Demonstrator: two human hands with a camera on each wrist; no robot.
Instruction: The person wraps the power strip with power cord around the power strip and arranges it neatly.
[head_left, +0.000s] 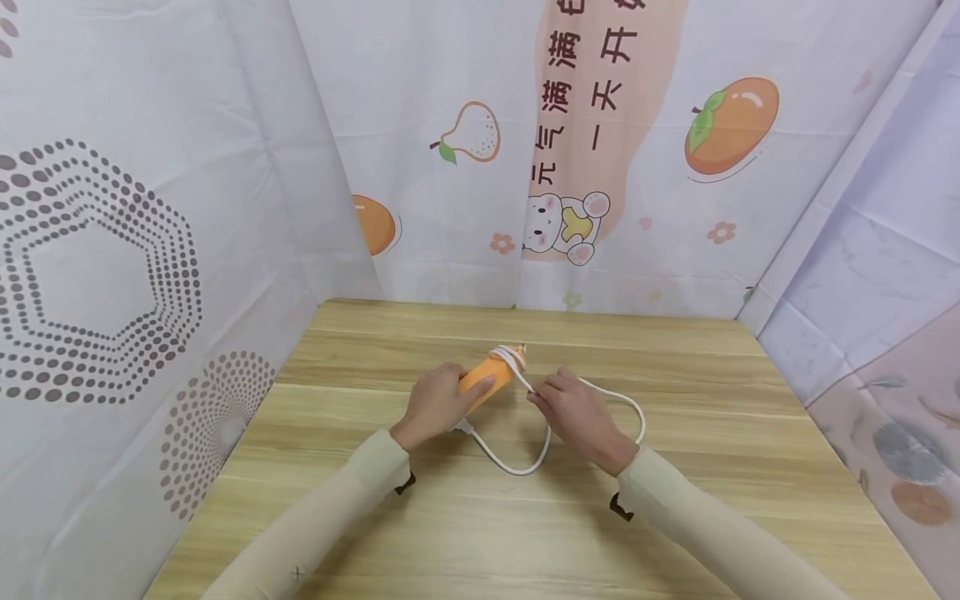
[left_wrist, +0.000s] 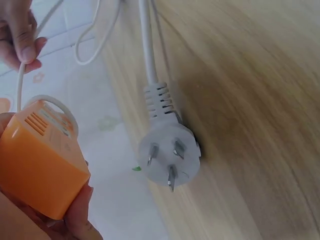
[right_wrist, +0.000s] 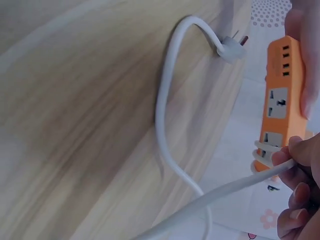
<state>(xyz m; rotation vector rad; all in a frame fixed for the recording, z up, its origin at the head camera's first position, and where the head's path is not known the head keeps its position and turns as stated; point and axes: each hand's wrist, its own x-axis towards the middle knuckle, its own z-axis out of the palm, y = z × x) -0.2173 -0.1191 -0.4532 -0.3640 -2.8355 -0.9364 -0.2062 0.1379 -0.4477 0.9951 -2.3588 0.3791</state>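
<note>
An orange power strip (head_left: 486,382) is gripped in my left hand (head_left: 437,406), held at a slant over the table. Its face, in the right wrist view, carries white socket panels (right_wrist: 275,102) and several small dark ports. White cord (head_left: 511,357) loops round the strip's far end. My right hand (head_left: 576,414) pinches the cord between thumb and fingers, just right of the strip, with the stretch between them drawn straight. The cord's plug (left_wrist: 169,154), three metal pins showing, lies beside my left hand in the left wrist view.
A slack bend of cord (head_left: 517,472) hangs between the hands, and another loop (head_left: 636,408) curves out beyond my right hand. The wood-grain table (head_left: 495,533) meets printed curtains (head_left: 420,275) at its back and sides.
</note>
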